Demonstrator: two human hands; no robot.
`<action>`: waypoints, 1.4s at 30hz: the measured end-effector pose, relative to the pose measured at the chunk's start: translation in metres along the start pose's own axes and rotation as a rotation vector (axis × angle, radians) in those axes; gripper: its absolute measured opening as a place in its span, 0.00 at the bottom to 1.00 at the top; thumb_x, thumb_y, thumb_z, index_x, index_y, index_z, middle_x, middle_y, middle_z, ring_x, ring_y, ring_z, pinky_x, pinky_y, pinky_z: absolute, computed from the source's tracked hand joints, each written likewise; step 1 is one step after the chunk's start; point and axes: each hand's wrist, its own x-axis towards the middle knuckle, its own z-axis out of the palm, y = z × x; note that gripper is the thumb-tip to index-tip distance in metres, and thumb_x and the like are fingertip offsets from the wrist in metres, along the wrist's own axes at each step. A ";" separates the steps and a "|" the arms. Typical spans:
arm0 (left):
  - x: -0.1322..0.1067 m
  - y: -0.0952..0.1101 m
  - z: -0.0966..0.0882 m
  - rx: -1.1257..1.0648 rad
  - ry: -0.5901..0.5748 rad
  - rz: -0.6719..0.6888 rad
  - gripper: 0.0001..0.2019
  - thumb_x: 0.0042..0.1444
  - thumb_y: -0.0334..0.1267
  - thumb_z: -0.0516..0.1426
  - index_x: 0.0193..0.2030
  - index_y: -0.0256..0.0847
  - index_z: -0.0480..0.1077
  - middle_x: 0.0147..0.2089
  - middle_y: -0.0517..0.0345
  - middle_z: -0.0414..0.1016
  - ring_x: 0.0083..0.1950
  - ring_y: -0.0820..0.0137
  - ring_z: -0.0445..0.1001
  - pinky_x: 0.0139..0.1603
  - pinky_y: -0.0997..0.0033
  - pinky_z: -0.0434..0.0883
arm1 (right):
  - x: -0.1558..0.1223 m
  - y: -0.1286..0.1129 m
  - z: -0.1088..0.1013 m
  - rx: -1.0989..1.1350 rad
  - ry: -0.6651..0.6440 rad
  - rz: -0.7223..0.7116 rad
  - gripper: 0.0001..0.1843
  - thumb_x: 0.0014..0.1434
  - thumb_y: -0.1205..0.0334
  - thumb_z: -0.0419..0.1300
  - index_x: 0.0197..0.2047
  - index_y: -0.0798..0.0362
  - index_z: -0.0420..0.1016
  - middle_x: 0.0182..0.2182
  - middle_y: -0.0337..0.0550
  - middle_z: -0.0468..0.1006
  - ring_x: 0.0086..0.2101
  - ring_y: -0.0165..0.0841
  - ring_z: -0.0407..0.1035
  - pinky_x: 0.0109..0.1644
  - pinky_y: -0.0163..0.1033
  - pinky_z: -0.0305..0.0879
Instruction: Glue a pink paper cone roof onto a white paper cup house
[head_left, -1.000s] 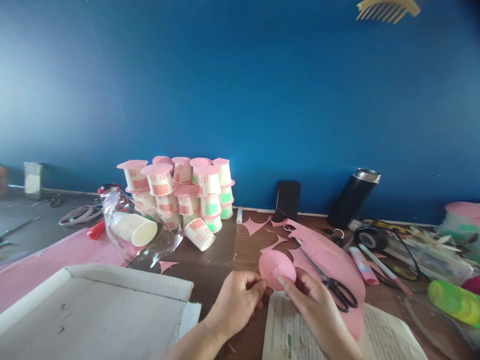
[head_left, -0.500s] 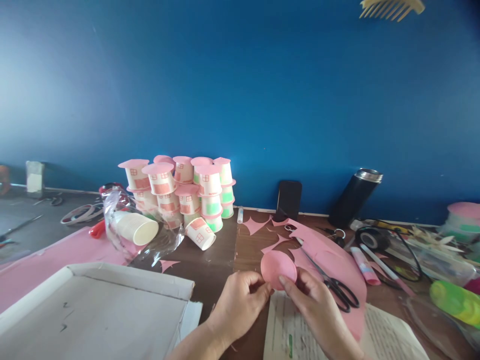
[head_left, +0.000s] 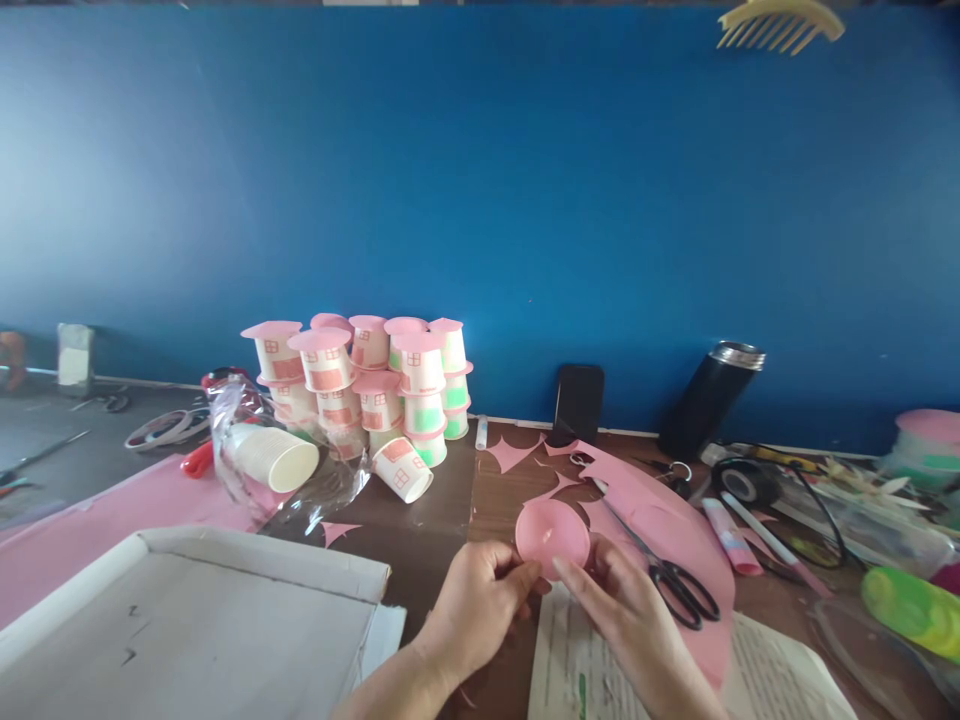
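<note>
On my screen, the lower rim of the pink paper disc [head_left: 553, 535] is covered by the fingertips of the left hand [head_left: 480, 600] and right hand [head_left: 634, 625] pinching it. Both forearms run out at the bottom edge. The printed sheet [head_left: 577, 660] under the right wrist is cut off there too, and its text is too small for me to read. The white tray [head_left: 187, 630] is clipped at the left and bottom, and the green bottle [head_left: 911, 615] at the right. Rear cups in the cup stack [head_left: 375, 385] hide behind the front ones.
</note>
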 end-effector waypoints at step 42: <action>0.004 -0.004 0.005 -0.124 -0.078 -0.025 0.22 0.50 0.54 0.60 0.31 0.33 0.77 0.19 0.63 0.67 0.18 0.78 0.60 0.20 0.77 0.56 | -0.008 -0.014 0.009 0.087 0.031 0.034 0.18 0.56 0.45 0.59 0.32 0.53 0.74 0.25 0.38 0.69 0.28 0.32 0.62 0.32 0.35 0.58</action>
